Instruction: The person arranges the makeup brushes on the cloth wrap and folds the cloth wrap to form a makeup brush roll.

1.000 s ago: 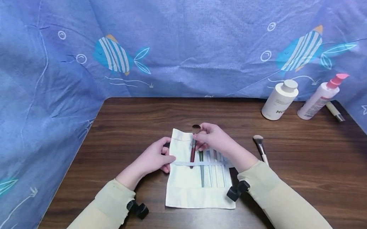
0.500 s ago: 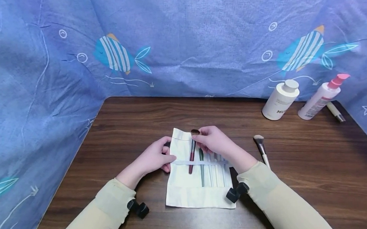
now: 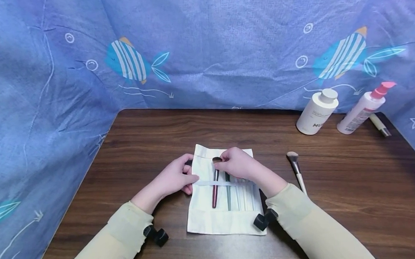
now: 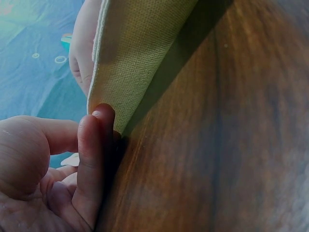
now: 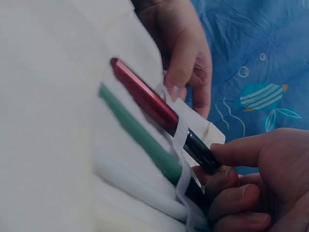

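Head view shows a brown wooden table [image 3: 150,137], on it the white cloth case [image 3: 204,220], whose left edge the left hand [image 3: 174,177] pinches, while the right hand [image 3: 239,163] pinches near its bristles the red-handled brush [image 3: 214,193], passing under the elastic band [image 3: 205,183].

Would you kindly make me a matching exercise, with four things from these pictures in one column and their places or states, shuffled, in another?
Column one
1. Red-handled brush
2. White-handled brush
3. White-capped bottle
4. Left hand

Column two
A. Beside the pink-topped pump bottle
B. Pinched by the right hand
C. Holding an edge of the white cloth holder
D. Lying on the wooden table, to the right of the cloth holder

Right pairs: 1-B, 2-D, 3-A, 4-C
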Tool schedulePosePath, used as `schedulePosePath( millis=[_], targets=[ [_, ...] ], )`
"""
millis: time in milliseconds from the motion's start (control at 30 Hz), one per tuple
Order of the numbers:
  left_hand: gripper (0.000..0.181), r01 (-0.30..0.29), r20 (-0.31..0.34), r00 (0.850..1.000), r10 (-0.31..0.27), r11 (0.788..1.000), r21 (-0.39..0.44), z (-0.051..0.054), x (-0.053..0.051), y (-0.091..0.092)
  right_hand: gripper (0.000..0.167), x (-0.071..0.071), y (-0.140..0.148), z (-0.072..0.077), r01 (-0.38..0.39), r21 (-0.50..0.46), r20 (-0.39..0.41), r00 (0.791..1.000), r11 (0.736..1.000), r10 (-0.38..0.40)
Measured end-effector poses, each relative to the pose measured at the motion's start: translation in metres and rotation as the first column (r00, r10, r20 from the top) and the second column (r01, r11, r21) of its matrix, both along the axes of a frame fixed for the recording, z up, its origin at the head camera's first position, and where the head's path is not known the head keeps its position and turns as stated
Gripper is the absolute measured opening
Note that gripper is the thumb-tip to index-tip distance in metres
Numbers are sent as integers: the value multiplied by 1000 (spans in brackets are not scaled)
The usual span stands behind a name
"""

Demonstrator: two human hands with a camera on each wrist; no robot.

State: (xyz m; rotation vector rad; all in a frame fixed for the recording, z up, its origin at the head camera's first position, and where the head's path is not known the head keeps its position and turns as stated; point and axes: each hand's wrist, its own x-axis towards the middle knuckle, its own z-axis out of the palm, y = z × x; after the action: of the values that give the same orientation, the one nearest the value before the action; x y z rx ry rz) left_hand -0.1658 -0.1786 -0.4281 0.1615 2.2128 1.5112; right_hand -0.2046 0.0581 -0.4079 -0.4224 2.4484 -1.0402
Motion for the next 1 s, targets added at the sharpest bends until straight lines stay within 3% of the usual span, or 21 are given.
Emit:
schedulePosePath(
  millis=[233, 467, 700, 1000],
  targets=[
    [60, -3, 9, 1000, 3, 1000, -1, -1, -1, -1, 30, 4, -8, 1, -18, 101, -105, 994, 995, 29],
    [63, -14, 9, 1000, 14, 1000, -8, -1, 0, 0, 24, 6, 3, 13, 72, 89, -148, 987, 993, -58],
    [60, -7, -1, 1000, 7, 1000, 10, -3, 0, 2, 16, 5, 52, 28, 92, 62, -256, 964, 994, -73],
    [59, -7, -5, 1000, 7, 1000, 17, -1, 1, -1, 32, 7, 129, 37, 140, 142, -383, 921, 980, -76]
  ],
)
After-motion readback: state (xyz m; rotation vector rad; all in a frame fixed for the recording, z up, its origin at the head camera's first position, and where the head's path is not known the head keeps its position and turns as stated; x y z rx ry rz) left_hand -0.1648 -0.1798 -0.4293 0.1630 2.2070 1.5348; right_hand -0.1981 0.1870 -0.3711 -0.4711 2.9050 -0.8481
